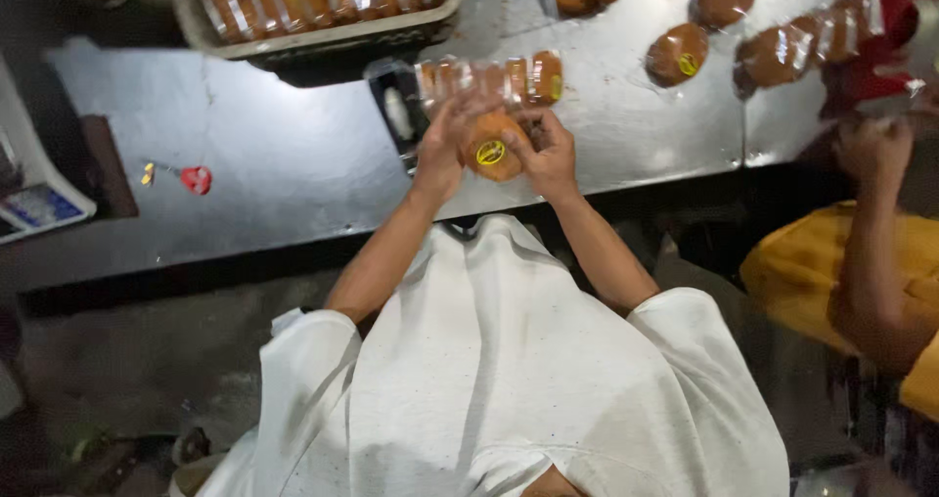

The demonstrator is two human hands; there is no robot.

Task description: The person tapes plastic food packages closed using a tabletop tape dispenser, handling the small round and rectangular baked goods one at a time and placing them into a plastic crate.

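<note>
Hands meet over the near edge of the bench (293,164): the left hand (440,150) and the right hand (550,157) are both closed around one round brown bun (492,150) in clear wrap with a yellow round sticker on it, fingers curled at either side of it. The bun is held between the two palms, just above the bench edge and in front of the person's white shirt.

Just beyond the hands lies a clear pack of sliced brown cake (494,79), touching or nearly touching the fingertips; I cannot tell which. Left of the left hand, a dark tray (396,111) sits beside that pack. Further beyond the hands stands a plastic crate (313,29) filled with wrapped buns. Beyond and right of the right hand, several more wrapped buns (677,55) lie scattered on the metal surface. Well to the left of the left hand lies a small red object (196,178). Far to the right, another person's hand (872,150), above a yellow sleeve, rests by red packaging (871,62).
</note>
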